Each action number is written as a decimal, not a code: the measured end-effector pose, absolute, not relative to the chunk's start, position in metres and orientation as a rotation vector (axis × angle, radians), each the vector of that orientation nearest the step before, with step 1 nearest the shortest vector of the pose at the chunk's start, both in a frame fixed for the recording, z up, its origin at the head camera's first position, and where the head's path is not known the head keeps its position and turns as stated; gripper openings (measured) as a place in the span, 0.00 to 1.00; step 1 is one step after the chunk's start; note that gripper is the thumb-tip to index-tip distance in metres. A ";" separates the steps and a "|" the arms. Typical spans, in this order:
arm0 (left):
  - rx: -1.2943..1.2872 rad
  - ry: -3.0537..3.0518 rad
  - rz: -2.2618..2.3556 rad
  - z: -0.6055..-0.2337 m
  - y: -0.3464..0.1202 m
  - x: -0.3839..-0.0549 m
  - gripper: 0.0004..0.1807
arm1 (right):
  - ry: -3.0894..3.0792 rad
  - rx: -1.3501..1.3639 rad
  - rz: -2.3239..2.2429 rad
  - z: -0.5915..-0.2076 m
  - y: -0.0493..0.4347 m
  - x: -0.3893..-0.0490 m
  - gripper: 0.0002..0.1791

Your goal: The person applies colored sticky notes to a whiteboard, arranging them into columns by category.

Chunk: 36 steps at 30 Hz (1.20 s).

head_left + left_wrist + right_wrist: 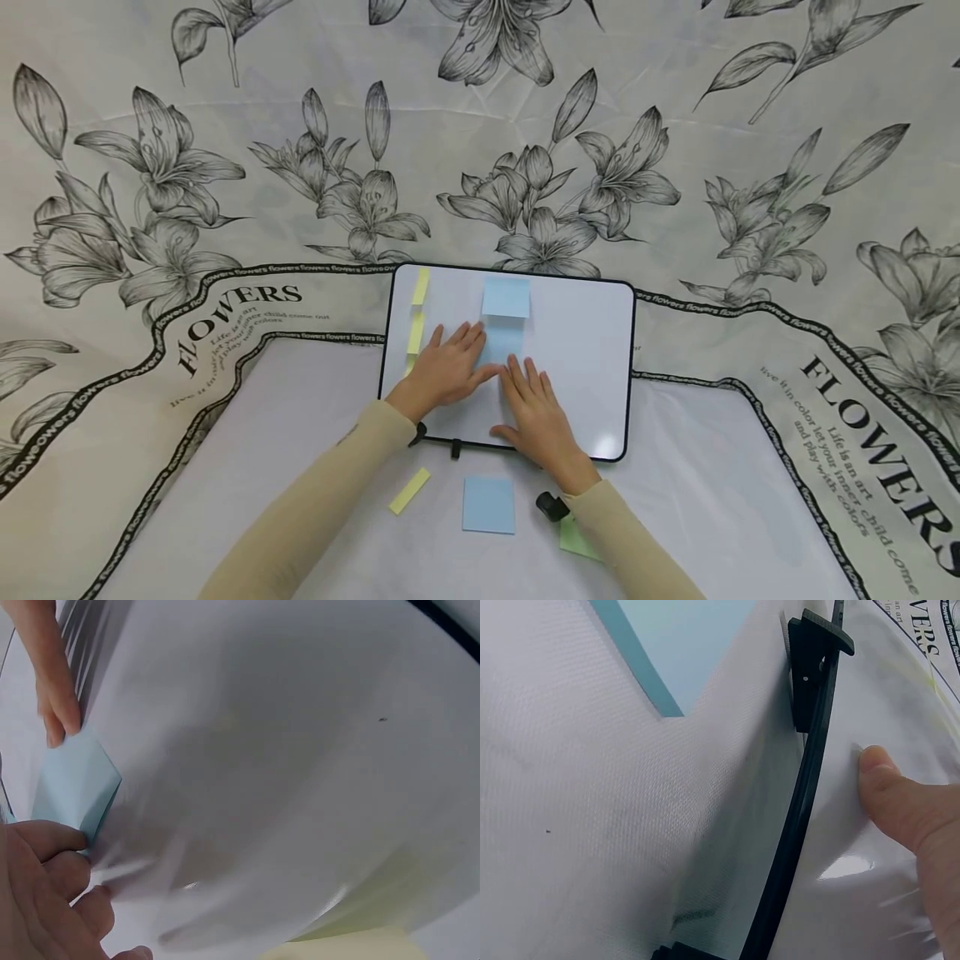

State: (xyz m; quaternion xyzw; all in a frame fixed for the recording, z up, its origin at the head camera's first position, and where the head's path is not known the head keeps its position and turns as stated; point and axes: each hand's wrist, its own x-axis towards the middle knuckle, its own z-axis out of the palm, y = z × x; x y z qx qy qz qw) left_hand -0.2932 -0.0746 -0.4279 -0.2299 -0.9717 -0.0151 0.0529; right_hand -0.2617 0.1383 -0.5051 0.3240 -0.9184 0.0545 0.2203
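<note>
Lower note: one, blue [504, 342], paper, square so far as visible. Located on the whiteboard [577, 375], directly below the upper note [506, 297], also blue, whose bottom edge stands off the board.

Left hand [444, 367]: fingers extended and somewhat spread, at the lower note's left edge, index fingertip touching it; nothing gripped.

Right hand [536, 412]: fingers nearly straight, tips at the lower note's bottom edge, thumb apart; nothing gripped.

Handling, as judged: very light, limp, easily creased; probably tacky along one edge, which cannot be seen. Best taken by a side edge or bottom corner, flat fingertips for smoothing. The board looks stiff and slick; hold by its black rim.

Also on the board: yellow strips [416, 333], in a column near its left side.

On the tabletop [315, 392], before the board: yellow slip [409, 491]; blue pad [489, 506]; green paper [577, 542], partly hidden by the right sleeve [630, 537].
</note>
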 end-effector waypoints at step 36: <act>-0.660 -2.551 -0.546 -0.516 -0.100 -0.156 0.34 | -2.543 0.695 0.643 -0.509 0.160 -0.168 0.41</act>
